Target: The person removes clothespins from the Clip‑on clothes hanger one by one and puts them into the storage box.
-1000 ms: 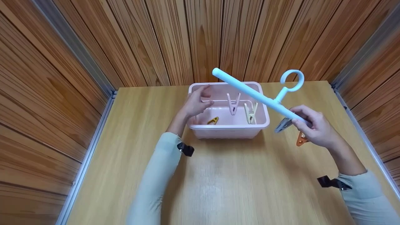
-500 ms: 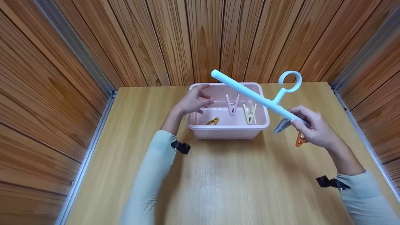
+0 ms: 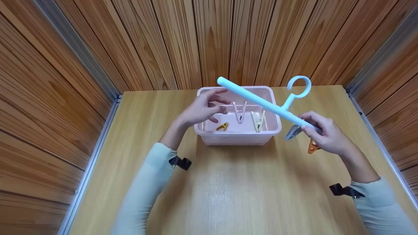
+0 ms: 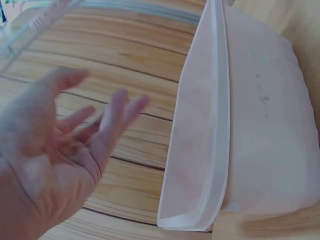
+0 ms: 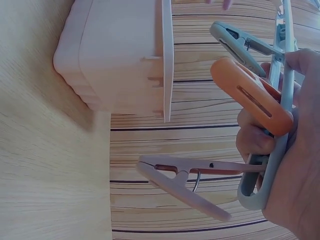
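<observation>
My right hand (image 3: 328,133) grips one end of a light blue hanger (image 3: 261,103) with a ring-shaped hook. Hanging from its bar are a grey-blue clothes peg (image 5: 235,47), an orange clothes peg (image 5: 252,97) and a pink clothes peg (image 5: 185,175). The bar slants over a pale pink bin (image 3: 237,139). Over the bin's left side is my left hand (image 3: 200,110), its fingers spread and holding nothing. Inside lie a pink peg (image 3: 240,115), a cream peg (image 3: 258,123) and an amber peg (image 3: 222,126).
The bin stands at the back of a wooden table (image 3: 228,189). Wood-patterned panels (image 3: 183,42) rise behind and at both sides, with metal rails (image 3: 89,166) along the side edges.
The left forearm has swung left and nearer, while the fingers have shifted slightly right and now lie by the bar's far end. The hanger has dropped a little and drifted left.
</observation>
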The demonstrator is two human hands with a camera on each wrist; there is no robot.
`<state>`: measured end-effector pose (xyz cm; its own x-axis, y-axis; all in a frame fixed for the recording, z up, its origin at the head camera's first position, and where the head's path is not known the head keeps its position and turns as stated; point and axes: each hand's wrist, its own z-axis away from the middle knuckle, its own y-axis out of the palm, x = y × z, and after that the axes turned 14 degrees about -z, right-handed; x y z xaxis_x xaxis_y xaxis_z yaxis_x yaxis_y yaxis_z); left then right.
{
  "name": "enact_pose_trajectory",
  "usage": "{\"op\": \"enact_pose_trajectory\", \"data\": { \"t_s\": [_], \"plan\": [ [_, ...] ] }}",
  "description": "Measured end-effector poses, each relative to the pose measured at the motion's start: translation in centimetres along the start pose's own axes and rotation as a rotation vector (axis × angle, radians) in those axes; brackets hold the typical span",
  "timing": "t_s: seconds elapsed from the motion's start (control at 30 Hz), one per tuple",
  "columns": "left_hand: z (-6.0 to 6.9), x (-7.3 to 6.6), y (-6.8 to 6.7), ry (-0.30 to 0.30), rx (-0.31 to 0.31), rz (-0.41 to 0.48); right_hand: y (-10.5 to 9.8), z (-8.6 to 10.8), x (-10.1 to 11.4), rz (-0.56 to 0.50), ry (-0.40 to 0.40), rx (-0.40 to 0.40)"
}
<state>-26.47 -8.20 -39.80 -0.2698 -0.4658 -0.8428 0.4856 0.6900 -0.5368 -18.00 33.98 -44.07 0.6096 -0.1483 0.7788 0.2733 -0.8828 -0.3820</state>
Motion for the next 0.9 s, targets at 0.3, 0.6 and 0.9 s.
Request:
{"op": "enact_pose_trajectory", "data": {
  "t_s": [0.3, 0.6, 0.9],
  "plan": [
    [2.4, -0.8, 2.5, 0.119, -0.045, 0.088, 0.2, -0.4, 0.0, -0.007, -0.034, 0.019],
    [4.2, -1.5, 4.7, 0.17, -0.157, 0.134, 0.4, -0.6, 0.2, 0.024, -0.021, 0.03],
    [4.6, -2.0, 6.7, 0.137, -0.243, 0.138, 0.5, -0.7, 0.1, 0.036, -0.011, 0.043]
  ]
}}
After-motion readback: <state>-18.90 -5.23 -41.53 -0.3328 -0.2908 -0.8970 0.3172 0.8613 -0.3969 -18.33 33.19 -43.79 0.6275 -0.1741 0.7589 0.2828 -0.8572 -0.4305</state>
